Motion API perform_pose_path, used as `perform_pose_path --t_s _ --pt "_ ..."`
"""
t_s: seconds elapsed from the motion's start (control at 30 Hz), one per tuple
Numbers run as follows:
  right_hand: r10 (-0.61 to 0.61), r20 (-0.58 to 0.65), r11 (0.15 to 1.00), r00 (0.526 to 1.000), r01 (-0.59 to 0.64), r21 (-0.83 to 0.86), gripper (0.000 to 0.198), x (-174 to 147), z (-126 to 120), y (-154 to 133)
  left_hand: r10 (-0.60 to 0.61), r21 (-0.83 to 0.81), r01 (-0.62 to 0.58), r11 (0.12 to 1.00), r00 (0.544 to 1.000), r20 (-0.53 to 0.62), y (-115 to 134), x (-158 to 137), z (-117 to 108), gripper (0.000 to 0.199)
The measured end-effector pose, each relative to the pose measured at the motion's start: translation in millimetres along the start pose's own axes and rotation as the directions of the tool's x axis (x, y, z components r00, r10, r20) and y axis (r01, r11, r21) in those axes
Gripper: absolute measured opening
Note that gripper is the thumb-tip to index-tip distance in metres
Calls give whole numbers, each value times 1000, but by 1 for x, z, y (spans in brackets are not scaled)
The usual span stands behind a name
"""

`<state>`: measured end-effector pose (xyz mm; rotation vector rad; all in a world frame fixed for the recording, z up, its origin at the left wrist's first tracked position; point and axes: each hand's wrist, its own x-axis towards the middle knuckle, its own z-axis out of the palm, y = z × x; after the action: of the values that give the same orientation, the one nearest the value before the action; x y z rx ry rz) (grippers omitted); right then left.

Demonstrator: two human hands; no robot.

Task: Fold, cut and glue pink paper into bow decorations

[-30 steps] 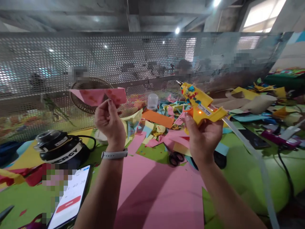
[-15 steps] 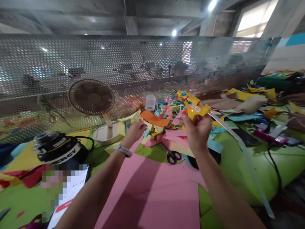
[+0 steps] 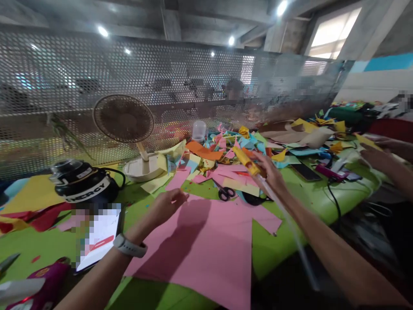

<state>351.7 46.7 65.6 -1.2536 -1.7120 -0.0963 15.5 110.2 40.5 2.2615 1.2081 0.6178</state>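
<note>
My right hand [image 3: 272, 173] is wrapped round a yellow hot glue gun [image 3: 247, 162], held above the paper scraps with its nozzle toward the far left. A long clear glue stick [image 3: 290, 226] trails from its rear along my forearm. Over the far left part of a large pink paper sheet [image 3: 209, 241] is my left hand [image 3: 165, 208], its fingers curled together in a pinch; whatever may be between them is hidden. Scissors with dark handles [image 3: 226, 193] lie at the sheet's far edge, between my hands.
Colourful paper scraps [image 3: 206, 150] are heaped before a perforated metal screen [image 3: 180, 82]. On the left stand a fan [image 3: 124, 118], a black jug [image 3: 85, 185] and a lit tablet [image 3: 100, 241]. A dark phone [image 3: 306, 172] lies right; beyond it are another person's hands [image 3: 383, 153].
The glue gun in my right hand has come lower and tilted. My left hand has drawn back toward me, over the pink sheet. The view has shifted, showing another person's hands at right.
</note>
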Motion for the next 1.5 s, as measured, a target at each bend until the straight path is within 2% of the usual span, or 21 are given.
perform_pose_path --t_s 0.1,0.13,0.23,0.3,0.37,0.47,0.57,0.77,0.9,1.13,1.3,1.5 --pt "54 126 992 991 -39 -119 59 -33 -21 12 58 83 -74 994 980 190 4 -19 10 49" --pt "96 158 986 983 -72 -149 62 -43 -28 16 67 105 -97 990 964 256 5 -24 13 59" --pt "234 229 952 945 -175 -250 72 -68 -46 27 67 184 -173 968 879 473 14 -36 17 95" --pt "291 240 927 926 -211 -310 74 -81 -57 36 38 230 -198 953 829 558 20 -39 18 107" --pt "315 252 909 915 -214 -358 73 -90 -65 45 7 264 -204 943 804 595 24 -40 20 116" --pt "348 300 894 888 -218 -391 71 -96 -71 57 -36 304 -189 934 796 604 25 -38 24 128" --pt "358 346 897 867 -217 -384 69 -99 -73 63 -53 326 -188 926 791 609 23 -38 29 131" --pt "268 392 933 880 -135 -335 69 -105 -78 61 -80 342 -177 923 781 619 28 -34 30 133" --pt "297 398 922 868 -153 -354 71 -109 -82 56 -105 339 -132 931 796 597 33 -33 29 132" --pt "321 361 898 875 -161 -409 80 -106 -81 58 -132 353 -87 932 824 551 40 -40 34 130" --pt "295 348 877 890 -108 -468 78 -103 -76 67 -193 385 -18 923 843 501 39 -45 32 125" --pt "288 338 833 896 -61 -549 71 -103 -78 67 -172 361 -4 933 874 454 35 -58 29 115"
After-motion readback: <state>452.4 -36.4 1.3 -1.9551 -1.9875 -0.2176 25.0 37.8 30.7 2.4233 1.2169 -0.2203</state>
